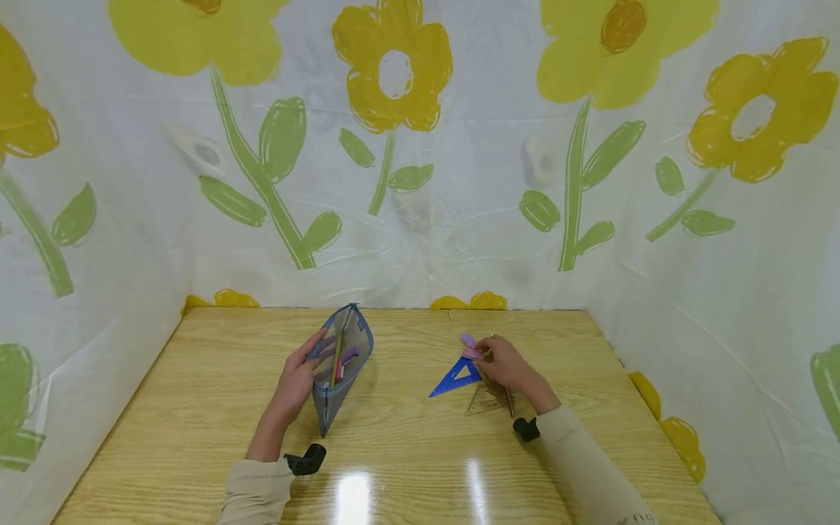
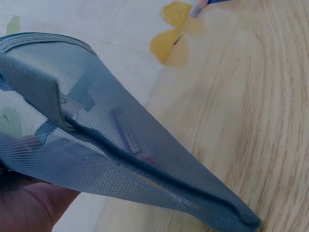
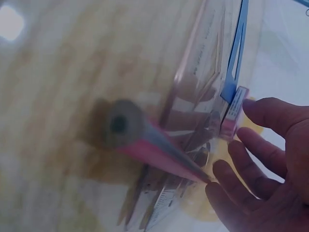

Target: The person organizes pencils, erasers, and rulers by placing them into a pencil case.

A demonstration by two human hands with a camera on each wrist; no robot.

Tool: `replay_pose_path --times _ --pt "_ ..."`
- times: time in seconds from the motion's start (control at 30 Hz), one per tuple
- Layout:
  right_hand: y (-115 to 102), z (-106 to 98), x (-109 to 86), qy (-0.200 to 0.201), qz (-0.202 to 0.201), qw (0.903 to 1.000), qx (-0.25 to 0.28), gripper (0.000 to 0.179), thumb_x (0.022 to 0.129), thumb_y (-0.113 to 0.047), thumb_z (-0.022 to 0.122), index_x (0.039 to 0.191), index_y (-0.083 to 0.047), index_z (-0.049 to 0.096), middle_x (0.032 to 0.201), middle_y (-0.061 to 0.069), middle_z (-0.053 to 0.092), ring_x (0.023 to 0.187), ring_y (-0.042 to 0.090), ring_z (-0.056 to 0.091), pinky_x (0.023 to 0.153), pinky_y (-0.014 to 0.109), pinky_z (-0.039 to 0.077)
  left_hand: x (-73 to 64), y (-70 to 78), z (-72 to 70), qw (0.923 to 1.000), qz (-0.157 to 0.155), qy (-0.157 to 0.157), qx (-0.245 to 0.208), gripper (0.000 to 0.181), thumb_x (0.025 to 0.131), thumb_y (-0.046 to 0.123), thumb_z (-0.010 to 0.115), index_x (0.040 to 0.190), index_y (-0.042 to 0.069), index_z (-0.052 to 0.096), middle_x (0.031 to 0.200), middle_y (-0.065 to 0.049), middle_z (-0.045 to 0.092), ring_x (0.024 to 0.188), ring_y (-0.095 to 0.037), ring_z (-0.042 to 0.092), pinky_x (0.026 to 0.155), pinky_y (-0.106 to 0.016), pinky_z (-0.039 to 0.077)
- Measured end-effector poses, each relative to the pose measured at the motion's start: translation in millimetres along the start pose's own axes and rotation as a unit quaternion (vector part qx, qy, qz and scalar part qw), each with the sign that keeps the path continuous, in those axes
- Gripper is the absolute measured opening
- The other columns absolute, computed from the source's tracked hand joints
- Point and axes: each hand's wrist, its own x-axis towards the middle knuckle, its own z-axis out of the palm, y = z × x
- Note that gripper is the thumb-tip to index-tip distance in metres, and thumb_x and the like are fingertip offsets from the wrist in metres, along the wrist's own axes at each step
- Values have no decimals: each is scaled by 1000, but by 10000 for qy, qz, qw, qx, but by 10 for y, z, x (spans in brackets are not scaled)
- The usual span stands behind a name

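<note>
Left grip holds the mesh pouch, mouth open, over the counter; over-tilting might spill the yellow pencil. Right grip pinches the pink block at its edge: slip likely.

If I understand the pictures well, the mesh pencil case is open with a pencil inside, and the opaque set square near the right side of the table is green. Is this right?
One detail is wrong: the opaque set square is blue, not green, as the head view shows. The mesh pencil case is indeed open, with a pencil inside.
</note>
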Motion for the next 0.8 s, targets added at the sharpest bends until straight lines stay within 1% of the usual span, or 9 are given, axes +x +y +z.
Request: replay_pose_path --times 0.17,0.33,0.57,0.7,0.8 --pt "26 21 84 -72 -167 9998 -86 21 96 -9 67 115 0 70 106 12 66 94 23 63 82 43 56 1 5 0 10000 -50 12 -40 60 101 -5 19 161 0 21 162 -29 28 148 -47 31 116 -61 32" --pt "10 27 138 -159 -244 9994 -161 20 94 -10 71 112 0 72 103 10 70 89 19 63 78 40 56 8 2 -5 10000 -61 35 -24 60 101 -5 19 161 1 22 162 -28 28 149 -46 30 117 -61 31" --pt "-6 48 191 -73 -206 9989 -416 17 94 -15 73 106 -4 75 98 7 74 88 19 68 78 38 57 11 -10 -6 10000 -38 -1 -58 61 101 -5 19 161 1 21 162 -28 27 149 -47 29 117 -61 31" --pt "-8 44 206 -70 -187 9982 -570 16 93 -15 74 103 -3 76 94 7 74 85 20 68 75 39 58 10 -14 -11 10000 4 2 -84 60 101 -5 19 161 0 21 162 -29 27 148 -47 30 116 -61 32" --pt "-16 32 210 -98 -191 9979 -614 13 93 -16 74 99 -4 76 90 6 73 80 17 67 72 37 57 12 -18 -17 10000 14 -26 -89 60 101 -5 19 161 1 21 162 -29 27 149 -47 29 116 -61 32"
